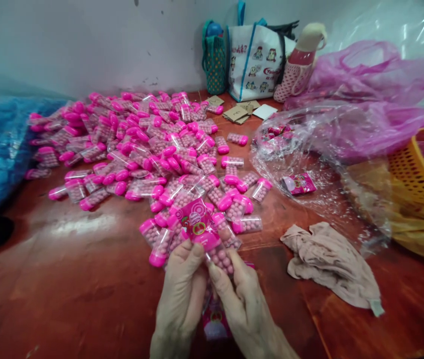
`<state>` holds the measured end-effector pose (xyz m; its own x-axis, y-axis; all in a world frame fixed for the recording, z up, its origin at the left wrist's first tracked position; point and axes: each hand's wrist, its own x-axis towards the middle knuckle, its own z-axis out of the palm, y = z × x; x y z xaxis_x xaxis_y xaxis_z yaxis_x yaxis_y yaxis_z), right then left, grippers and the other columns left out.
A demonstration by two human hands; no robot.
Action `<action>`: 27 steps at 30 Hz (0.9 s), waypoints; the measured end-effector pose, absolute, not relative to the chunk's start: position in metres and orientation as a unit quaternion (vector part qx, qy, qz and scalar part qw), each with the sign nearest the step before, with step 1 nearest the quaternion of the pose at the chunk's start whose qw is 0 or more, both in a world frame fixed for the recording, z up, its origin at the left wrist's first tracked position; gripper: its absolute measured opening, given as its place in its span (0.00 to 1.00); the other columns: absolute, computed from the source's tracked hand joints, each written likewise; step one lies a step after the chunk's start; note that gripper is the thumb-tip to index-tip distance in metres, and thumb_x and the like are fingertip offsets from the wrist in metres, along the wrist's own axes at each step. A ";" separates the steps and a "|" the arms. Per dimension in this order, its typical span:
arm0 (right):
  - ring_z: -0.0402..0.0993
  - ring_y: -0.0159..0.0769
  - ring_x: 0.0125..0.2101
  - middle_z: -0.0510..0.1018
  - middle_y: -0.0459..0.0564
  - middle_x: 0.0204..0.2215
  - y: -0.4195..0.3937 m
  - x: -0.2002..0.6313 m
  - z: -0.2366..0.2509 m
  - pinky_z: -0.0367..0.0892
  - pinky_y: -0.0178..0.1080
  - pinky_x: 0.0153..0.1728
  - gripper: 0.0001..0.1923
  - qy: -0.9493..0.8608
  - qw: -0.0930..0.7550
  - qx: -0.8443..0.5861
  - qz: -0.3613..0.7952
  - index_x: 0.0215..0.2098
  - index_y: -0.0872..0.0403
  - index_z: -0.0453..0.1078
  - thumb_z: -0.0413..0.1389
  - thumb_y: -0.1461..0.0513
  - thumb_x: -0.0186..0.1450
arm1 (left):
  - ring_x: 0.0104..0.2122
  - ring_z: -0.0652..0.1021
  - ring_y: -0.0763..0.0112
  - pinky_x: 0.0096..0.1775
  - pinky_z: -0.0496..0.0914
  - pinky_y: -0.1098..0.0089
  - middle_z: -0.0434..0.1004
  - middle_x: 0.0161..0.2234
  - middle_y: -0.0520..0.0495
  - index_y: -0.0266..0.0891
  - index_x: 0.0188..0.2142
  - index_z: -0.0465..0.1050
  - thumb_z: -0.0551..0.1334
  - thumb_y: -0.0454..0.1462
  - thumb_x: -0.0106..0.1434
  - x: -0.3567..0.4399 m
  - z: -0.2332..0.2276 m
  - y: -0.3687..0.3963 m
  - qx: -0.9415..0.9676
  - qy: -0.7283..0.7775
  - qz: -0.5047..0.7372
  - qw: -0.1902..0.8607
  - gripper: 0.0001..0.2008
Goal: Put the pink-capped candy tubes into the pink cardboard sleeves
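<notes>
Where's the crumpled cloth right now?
In the head view, the crumpled cloth lies on the red surface, right of the right hand, near the clear plastic.

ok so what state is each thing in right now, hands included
left hand, pinching the wrapper
right hand, gripping the held container
pink wrapper, held up against the container
held container, filled, cap not visible
pile of containers, filled, pink-capped, heaped loosely
cloth, crumpled
tote bag, upright
pink bottle holder, leaning
yellow basket, partly out of frame
</notes>
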<state>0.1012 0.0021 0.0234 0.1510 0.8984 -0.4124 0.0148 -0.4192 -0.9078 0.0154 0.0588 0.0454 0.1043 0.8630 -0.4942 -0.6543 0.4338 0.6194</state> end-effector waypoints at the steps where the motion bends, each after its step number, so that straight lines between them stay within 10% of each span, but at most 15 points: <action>1: 0.71 0.43 0.43 0.75 0.54 0.40 0.005 0.102 0.025 0.69 0.39 0.40 0.21 -0.356 0.408 -0.628 0.559 0.46 0.50 0.66 0.52 0.47 0.63 | 0.29 0.79 0.67 0.36 0.74 0.69 0.80 0.27 0.48 0.37 0.26 0.77 0.68 0.36 0.52 0.014 0.045 0.059 0.123 0.425 0.528 0.725 0.04; 6: 0.69 0.32 0.22 0.69 0.44 0.19 0.012 0.106 0.026 0.68 0.33 0.24 0.19 -0.365 0.436 -0.541 0.620 0.35 0.55 0.68 0.50 0.47 0.65 | 0.24 0.78 0.71 0.34 0.74 0.69 0.79 0.23 0.50 0.36 0.28 0.77 0.70 0.33 0.48 0.019 0.043 0.059 0.125 0.478 0.517 0.699 0.06; 12: 0.73 0.42 0.40 0.76 0.55 0.37 -0.001 0.105 0.011 0.70 0.38 0.39 0.26 -0.376 0.410 -0.654 0.513 0.52 0.54 0.66 0.50 0.47 0.63 | 0.27 0.79 0.67 0.34 0.74 0.69 0.80 0.24 0.45 0.33 0.30 0.78 0.68 0.31 0.50 0.022 0.043 0.057 0.138 0.482 0.462 0.732 0.05; 19: 0.74 0.40 0.35 0.78 0.51 0.31 0.005 0.105 0.012 0.71 0.37 0.37 0.21 -0.408 0.420 -0.587 0.559 0.49 0.53 0.69 0.51 0.50 0.65 | 0.28 0.79 0.67 0.34 0.74 0.70 0.79 0.25 0.47 0.34 0.26 0.77 0.68 0.37 0.51 0.018 0.040 0.061 0.124 0.464 0.515 0.710 0.06; 27: 0.70 0.44 0.48 0.74 0.56 0.47 -0.003 0.098 0.005 0.66 0.41 0.49 0.32 -0.298 0.402 -0.629 0.595 0.57 0.52 0.62 0.54 0.45 0.60 | 0.13 0.67 0.81 0.14 0.62 0.81 0.76 0.20 0.48 0.33 0.32 0.79 0.62 0.38 0.59 0.026 0.037 0.053 0.198 0.477 0.448 0.730 0.10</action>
<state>0.0984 -0.0029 0.0049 0.1147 0.8535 -0.5083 -0.1042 -0.4985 -0.8606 0.0262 0.0534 0.0373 0.1450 0.8425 -0.5188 -0.4649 0.5208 0.7159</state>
